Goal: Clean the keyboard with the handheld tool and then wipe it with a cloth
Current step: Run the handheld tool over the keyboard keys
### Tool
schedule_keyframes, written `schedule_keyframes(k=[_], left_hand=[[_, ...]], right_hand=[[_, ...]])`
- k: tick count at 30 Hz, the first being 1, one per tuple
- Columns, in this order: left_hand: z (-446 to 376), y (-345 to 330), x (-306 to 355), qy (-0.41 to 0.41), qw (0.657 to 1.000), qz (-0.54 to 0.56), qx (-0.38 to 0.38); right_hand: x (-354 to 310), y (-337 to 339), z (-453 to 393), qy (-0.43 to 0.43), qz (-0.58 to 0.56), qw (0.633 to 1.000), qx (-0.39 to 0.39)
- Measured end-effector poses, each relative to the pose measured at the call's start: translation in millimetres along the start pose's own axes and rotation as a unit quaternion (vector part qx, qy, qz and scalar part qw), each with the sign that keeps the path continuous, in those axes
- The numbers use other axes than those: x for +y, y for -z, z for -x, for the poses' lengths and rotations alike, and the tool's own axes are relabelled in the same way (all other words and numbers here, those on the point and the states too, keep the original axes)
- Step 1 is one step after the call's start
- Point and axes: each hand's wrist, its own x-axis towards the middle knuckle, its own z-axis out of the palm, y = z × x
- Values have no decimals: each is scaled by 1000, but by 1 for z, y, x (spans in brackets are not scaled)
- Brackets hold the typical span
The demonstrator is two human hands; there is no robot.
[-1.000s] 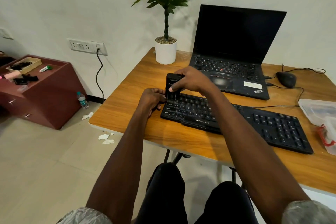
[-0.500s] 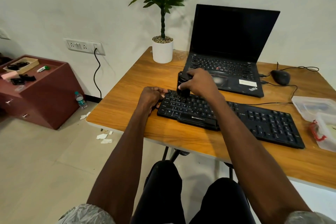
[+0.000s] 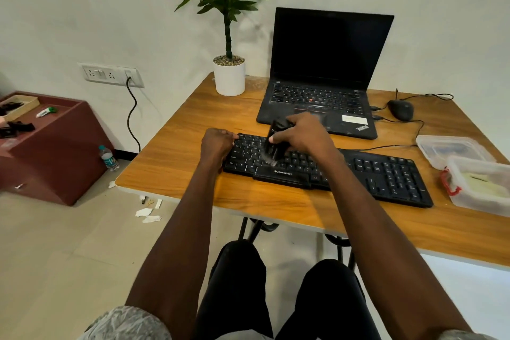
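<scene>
My right hand [image 3: 300,135] grips the black handheld tool [image 3: 276,143], its blurred lower end on the left-hand keys of the black keyboard [image 3: 386,176]. My left hand [image 3: 216,146] holds the keyboard's left end. Both rest on the wooden table [image 3: 179,163], before an open laptop [image 3: 323,74].

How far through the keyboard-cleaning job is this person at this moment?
Done: nothing can be confirmed finished. In hand: the right hand grips the black handheld cleaning tool, its tip on the left keys of the black Zebronics desktop keyboard, whose left end the left hand holds. Left: the right-hand keys and number pad, then the wipe; no cloth is clearly visible.
</scene>
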Motion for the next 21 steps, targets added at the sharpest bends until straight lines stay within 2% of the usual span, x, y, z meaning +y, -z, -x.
schedule_keyframes(k=[2, 3, 4, 7, 8, 11, 13, 15, 17, 19, 21], left_hand=[[-1, -1, -1, -4, 1000, -25, 15], [-1, -1, 0, -8, 999, -43, 24], [0, -2, 2, -15, 997, -71, 29], [7, -10, 13, -23, 983, -174, 60], [11, -14, 15, -22, 977, -201, 65], [20, -22, 17, -40, 961, -258, 89], [25, -29, 17, -81, 946, -295, 107], [31, -40, 22, -124, 939, -301, 108], [37, -54, 30, -156, 945, -272, 93], [44, -70, 36, -177, 952, -238, 74], [53, -84, 41, -187, 959, -209, 51]], right_hand=[[9, 9, 0, 1, 77, 989, 125], [12, 12, 2, 3, 94, 984, 155], [13, 14, 3, 6, 92, 985, 145], [14, 15, 13, -3, 9, 1000, 20], [17, 17, 17, -7, 5, 1000, 22], [32, 30, 23, -21, 93, 980, 173], [44, 41, 26, -36, 101, 970, 220], [54, 51, 32, -50, -3, 983, 179], [61, 59, 39, -66, -95, 988, 98], [70, 64, 44, -87, -85, 991, 57], [80, 69, 46, -112, -33, 987, 108]])
